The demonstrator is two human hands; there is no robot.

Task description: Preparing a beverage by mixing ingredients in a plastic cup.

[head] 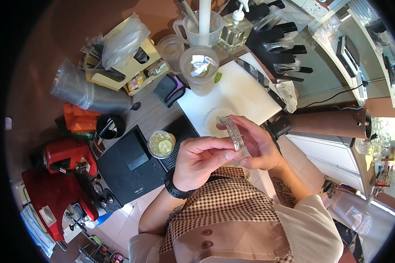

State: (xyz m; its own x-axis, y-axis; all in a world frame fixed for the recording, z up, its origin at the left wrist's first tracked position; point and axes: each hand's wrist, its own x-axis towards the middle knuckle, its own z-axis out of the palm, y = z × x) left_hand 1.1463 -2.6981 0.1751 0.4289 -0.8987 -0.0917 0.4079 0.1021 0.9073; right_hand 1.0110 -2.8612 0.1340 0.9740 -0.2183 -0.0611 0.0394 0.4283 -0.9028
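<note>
My left hand (202,159), wearing a dark watch, pinches the near side of a clear plastic cup lid (236,136). My right hand (260,143) grips the same lid's far side, so it stands on edge between both hands. Behind it, a round translucent item (210,118) lies on the white cutting board (243,95), partly hidden by my fingers. To the left of my hands, an iced drink with a citrus slice (161,144) stands in a cup at the edge of a black perforated drip tray (181,139).
A knife (258,79) lies along the board's far right edge, near a crumpled white cloth (286,95). Tall plastic cups (200,85), a measuring jug (191,28) and a pump bottle (236,31) stand behind. Left are a black flat device (135,171) and red machine (56,197).
</note>
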